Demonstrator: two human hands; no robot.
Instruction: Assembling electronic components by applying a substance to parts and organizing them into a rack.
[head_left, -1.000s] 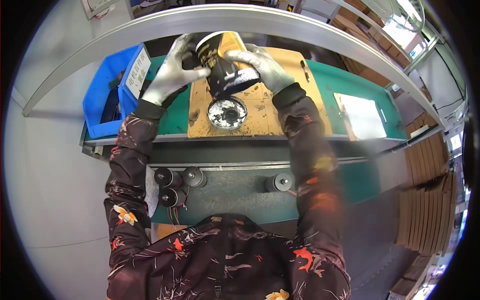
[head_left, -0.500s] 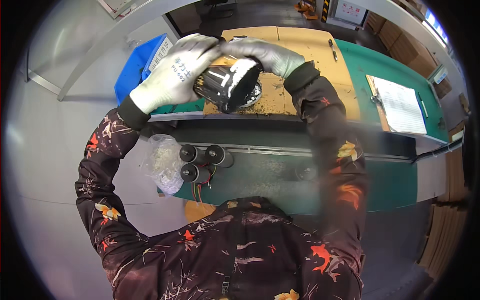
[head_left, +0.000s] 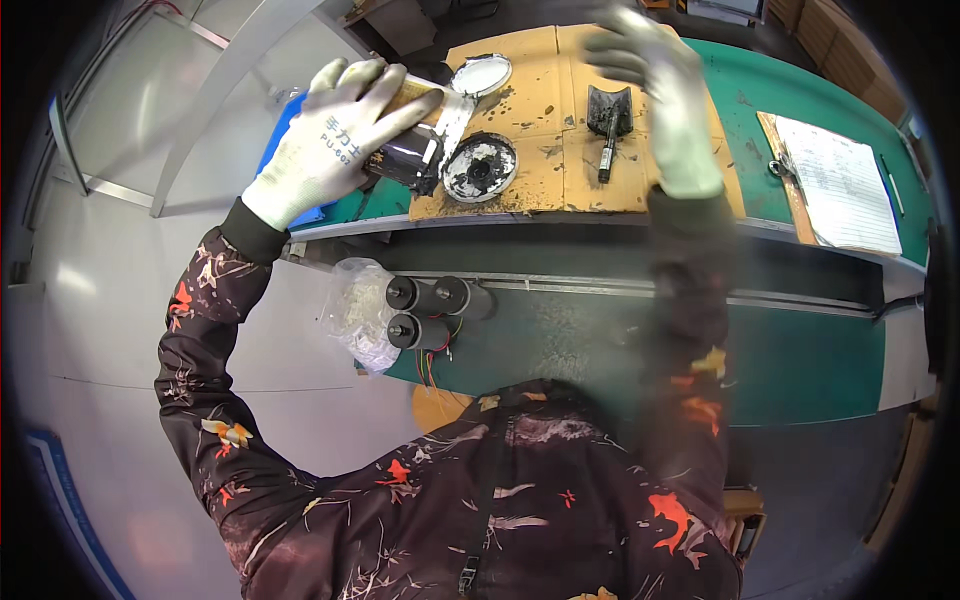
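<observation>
My left hand [head_left: 325, 140], in a white glove, grips a black-smeared can [head_left: 405, 160] from above and holds it tilted on its side. Black paste coats the can's wall and edge. Close beside its mouth lies a round lid [head_left: 480, 168] smeared with the same paste. Farther back is a second, whiter round disc [head_left: 482, 75]. Over the right part of the cardboard, my gloved right hand [head_left: 650, 85] is empty with its fingers apart, slightly blurred. Just left of it rests a black tool [head_left: 610, 112] with a broad curved head and a narrow handle.
Stained cardboard [head_left: 560, 185] covers part of the green bench. A clipboard with papers [head_left: 835, 185] and a pen [head_left: 892, 185] lie at right. On the nearer, lower surface stand several dark cylindrical motors [head_left: 465, 297] with wires, beside a clear plastic bag [head_left: 362, 315]. A blue bin [head_left: 285, 135] shows behind my left hand.
My right hand has let go of the can and moved right over the cardboard. The can has shifted left in my left hand, uncovering the lids. The view has also shifted.
</observation>
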